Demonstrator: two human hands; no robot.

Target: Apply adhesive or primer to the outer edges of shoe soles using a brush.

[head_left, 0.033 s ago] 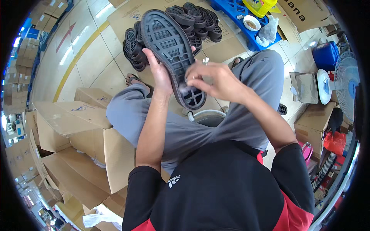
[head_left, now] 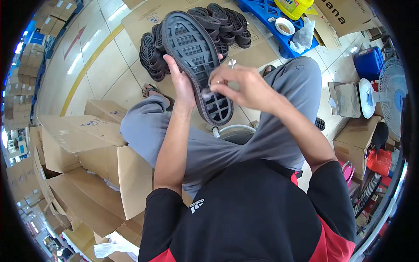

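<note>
A dark shoe sole (head_left: 188, 49) is held up in front of me, tilted, its ribbed and studded hollow side facing me. My left hand (head_left: 181, 85) is closed round it from beneath, thumb along the left edge and fingertips showing at the right edge. Over the lower half of the sole, my right hand (head_left: 251, 89) is pinched, its fingers smeared by motion. A small whitish blur (head_left: 207, 93) shows at its fingertips against the sole, too unclear to name. Beyond lies a pile of similar dark soles (head_left: 220, 22) on flat cardboard (head_left: 257, 54).
An open cardboard box (head_left: 98, 161) stands at my left. At the far right, a blue plastic pallet (head_left: 262, 19) bears a white bowl (head_left: 284, 27), a yellow container (head_left: 293, 6) and a crumpled plastic bag (head_left: 304, 36). A fan (head_left: 395, 98) stands at right, and a round-rimmed bucket (head_left: 235, 133) between my legs.
The sole has shifted very slightly to the right in my left hand's hold. My right hand has moved slightly over its lower half.
</note>
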